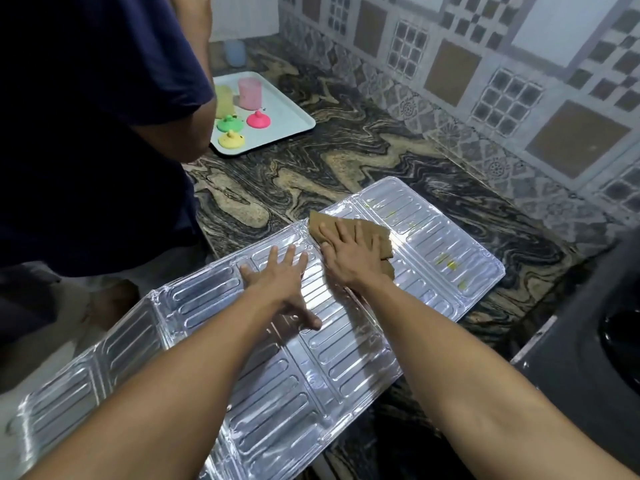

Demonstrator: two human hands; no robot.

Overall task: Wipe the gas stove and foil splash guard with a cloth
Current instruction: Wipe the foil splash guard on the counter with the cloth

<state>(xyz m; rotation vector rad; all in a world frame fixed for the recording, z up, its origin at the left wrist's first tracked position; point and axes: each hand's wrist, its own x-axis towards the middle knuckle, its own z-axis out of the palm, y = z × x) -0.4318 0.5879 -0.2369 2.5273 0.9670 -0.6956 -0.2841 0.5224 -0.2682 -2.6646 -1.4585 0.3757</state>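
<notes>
The silver foil splash guard (346,358) lies flat across the marbled counter, its left panels hanging past the counter's edge. My right hand (349,252) presses flat on a folded brown cloth (370,233) near the guard's far edge. My left hand (280,282) rests palm down with fingers spread on the foil just left of the cloth. Yellow-green smears (448,263) mark the guard's right panel. The black gas stove (595,351) shows only partly at the right edge.
Another person in a dark blue shirt (97,133) stands at the left. A white tray (294,114) at the back holds a pink cup and pink, green and yellow lids. The tiled wall (485,81) runs along the back of the counter (346,150).
</notes>
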